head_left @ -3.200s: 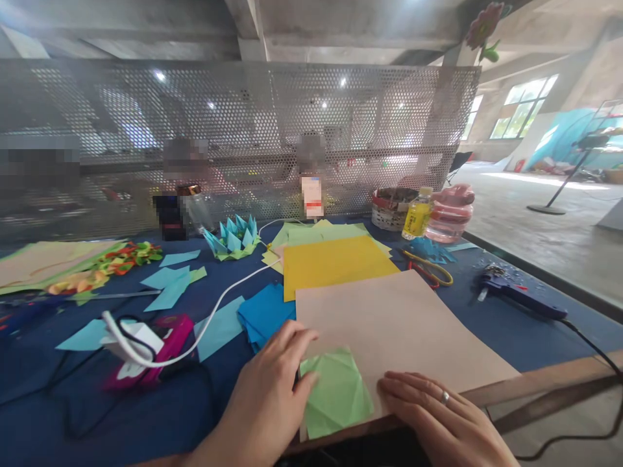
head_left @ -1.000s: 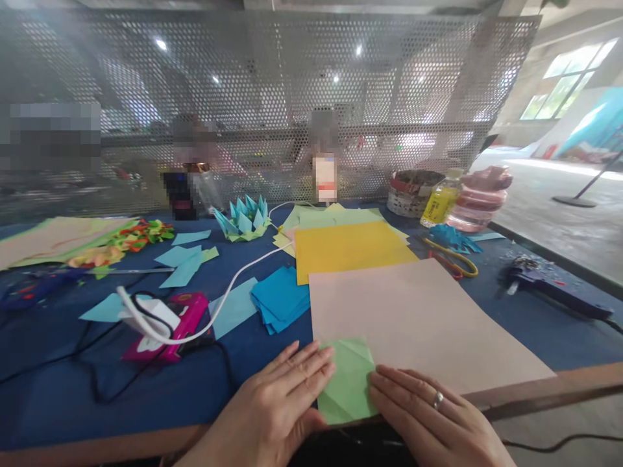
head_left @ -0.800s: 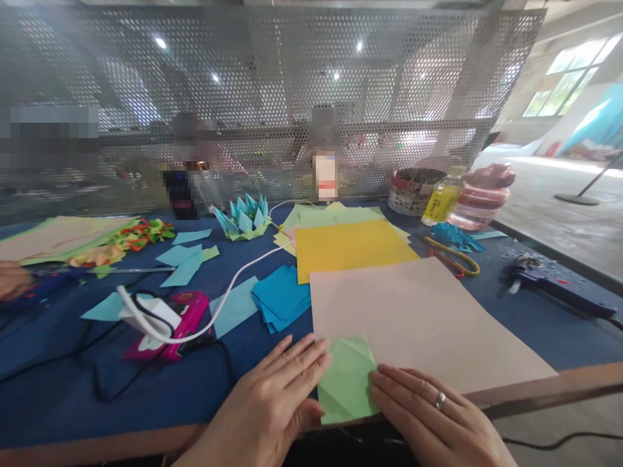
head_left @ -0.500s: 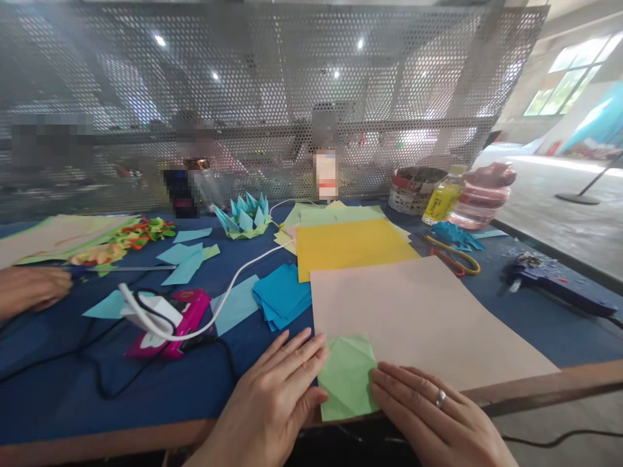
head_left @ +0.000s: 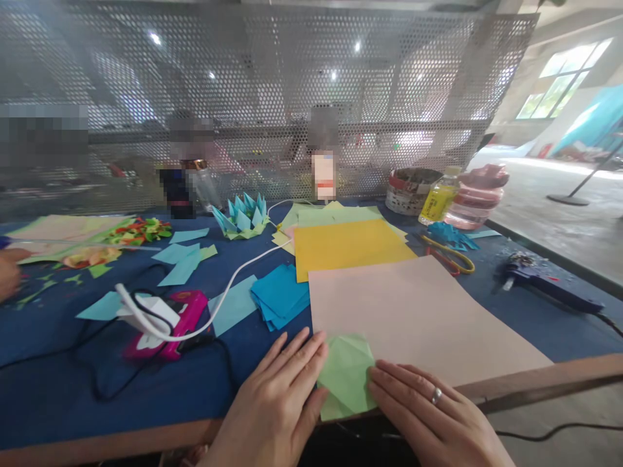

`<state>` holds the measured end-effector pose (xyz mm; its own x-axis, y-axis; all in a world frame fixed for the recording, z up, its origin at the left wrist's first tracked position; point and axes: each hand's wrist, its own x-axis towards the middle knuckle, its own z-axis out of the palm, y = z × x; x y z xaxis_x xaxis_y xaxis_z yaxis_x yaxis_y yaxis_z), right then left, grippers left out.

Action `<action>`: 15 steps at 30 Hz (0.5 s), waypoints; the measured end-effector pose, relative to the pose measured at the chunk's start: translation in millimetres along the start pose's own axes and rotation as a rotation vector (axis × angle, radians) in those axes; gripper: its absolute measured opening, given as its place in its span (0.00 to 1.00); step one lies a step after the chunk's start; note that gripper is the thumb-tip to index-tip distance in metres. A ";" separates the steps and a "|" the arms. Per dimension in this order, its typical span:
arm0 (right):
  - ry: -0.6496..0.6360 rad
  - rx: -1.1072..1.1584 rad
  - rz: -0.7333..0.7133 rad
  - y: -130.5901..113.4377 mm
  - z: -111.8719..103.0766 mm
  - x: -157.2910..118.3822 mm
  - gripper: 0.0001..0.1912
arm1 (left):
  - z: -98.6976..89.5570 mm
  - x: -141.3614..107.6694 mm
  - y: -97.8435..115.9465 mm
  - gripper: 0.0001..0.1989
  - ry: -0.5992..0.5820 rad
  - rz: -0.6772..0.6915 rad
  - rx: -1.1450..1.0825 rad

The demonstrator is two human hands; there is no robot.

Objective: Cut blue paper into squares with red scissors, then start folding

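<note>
A creased light green square of paper (head_left: pixel 347 376) lies at the table's front edge, partly over a large pale pink sheet (head_left: pixel 413 318). My left hand (head_left: pixel 282 395) rests flat along its left side, fingers stretched out. On the right side my right hand (head_left: pixel 428 405), with a ring on one finger, lies flat with its fingertips on the paper's edge. Neither hand grips anything. Beyond my left hand is a stack of blue paper squares (head_left: pixel 282 295). A yellow sheet (head_left: pixel 350 243) sits behind the pink one.
A magenta power strip (head_left: pixel 192 318) with a white cable stands left. A folded paper lotus (head_left: pixel 241 217) is behind it. To the right are scissors (head_left: pixel 460 259), a glue gun (head_left: pixel 555 285), a yellow-labelled bottle (head_left: pixel 439 198) and a pink jug (head_left: pixel 474 201). Another person's hand (head_left: pixel 8 272) shows far left.
Both my hands stay nearly still on the green paper. The other person's hand has moved left, carrying a long thin tool with it. The view has shifted slightly.
</note>
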<state>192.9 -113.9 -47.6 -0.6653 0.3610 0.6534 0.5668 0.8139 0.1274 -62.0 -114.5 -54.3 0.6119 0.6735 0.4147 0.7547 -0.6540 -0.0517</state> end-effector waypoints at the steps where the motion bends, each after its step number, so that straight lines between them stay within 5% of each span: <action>1: -0.067 0.001 -0.006 0.3 -1.1 0.0 0.19 | -0.2 0.5 -0.3 0.25 -0.013 0.002 -0.008; 6: -0.129 -0.003 -0.018 1.3 -7.6 2.8 0.17 | 1.9 1.2 1.4 0.23 0.010 0.039 0.075; 12: -0.087 -0.007 -0.018 1.3 -4.8 2.4 0.17 | 15.1 -8.9 17.0 0.18 0.457 0.090 0.066; 15: -0.033 -0.024 -0.034 1.5 -1.2 0.6 0.18 | 15.1 -14.2 20.7 0.16 0.319 0.134 0.119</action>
<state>193.8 -113.0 -46.1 -0.6996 0.3484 0.6238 0.5550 0.8148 0.1674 -51.4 -132.4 -75.0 0.6169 0.4310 0.6585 0.7065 -0.6721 -0.2219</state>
